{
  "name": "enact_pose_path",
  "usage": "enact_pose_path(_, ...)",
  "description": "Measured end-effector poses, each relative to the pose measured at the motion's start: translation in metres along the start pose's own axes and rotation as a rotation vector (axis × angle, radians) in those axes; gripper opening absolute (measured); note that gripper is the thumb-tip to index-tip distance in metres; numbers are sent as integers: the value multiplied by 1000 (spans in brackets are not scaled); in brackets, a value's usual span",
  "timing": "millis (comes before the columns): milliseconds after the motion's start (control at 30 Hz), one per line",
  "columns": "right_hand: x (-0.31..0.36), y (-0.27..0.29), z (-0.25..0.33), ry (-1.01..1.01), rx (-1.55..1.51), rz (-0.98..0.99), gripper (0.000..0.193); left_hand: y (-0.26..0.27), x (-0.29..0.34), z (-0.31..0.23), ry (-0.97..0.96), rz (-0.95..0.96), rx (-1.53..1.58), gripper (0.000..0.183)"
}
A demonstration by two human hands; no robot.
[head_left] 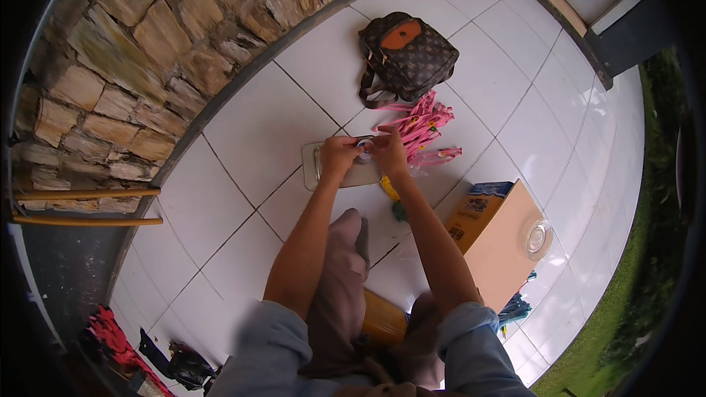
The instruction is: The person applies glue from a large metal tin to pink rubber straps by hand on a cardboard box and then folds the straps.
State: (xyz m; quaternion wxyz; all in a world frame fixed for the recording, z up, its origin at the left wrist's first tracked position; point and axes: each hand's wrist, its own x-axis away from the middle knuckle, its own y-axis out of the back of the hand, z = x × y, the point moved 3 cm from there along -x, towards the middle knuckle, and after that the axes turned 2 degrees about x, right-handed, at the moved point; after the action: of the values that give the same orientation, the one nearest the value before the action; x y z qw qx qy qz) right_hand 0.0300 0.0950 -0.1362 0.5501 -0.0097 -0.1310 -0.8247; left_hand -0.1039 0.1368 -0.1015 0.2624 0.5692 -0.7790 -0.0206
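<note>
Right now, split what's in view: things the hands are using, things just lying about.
Likely in use:
small round item between left hand and right hand
shallow rectangular tray beneath
pink strips nearby, probably

Apparently lying about:
brown patterned backpack
cardboard box
clear round dish

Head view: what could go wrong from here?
1. The small round item sits at the fingertips of the left hand and right hand; it could slip, perhaps onto the tray below.
2. Pink strips lie loosely beside the right hand and might snag.
3. The right forearm is close to the cardboard box; a bump might unsettle the clear round dish at its edge.
</note>
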Motion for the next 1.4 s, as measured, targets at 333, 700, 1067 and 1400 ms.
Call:
enact_pose_path(333, 19, -16, 24, -90, 116, -185, 57, -2, -18, 32, -18, -110, 87, 30)
enact_pose_path(700, 162, 131, -11, 58, 403, 275, 22, -71, 49, -15, -377, -723, -472, 35)
enact_pose_path(1067, 304, 315, 2, -143, 149, -481, 19, -275, 230, -103, -692, 1024, -52, 23)
enact_pose_path(1400, 339, 322, 19, -336, 607, -405, 21, -300, 257, -100, -810, 1087, -401, 19)
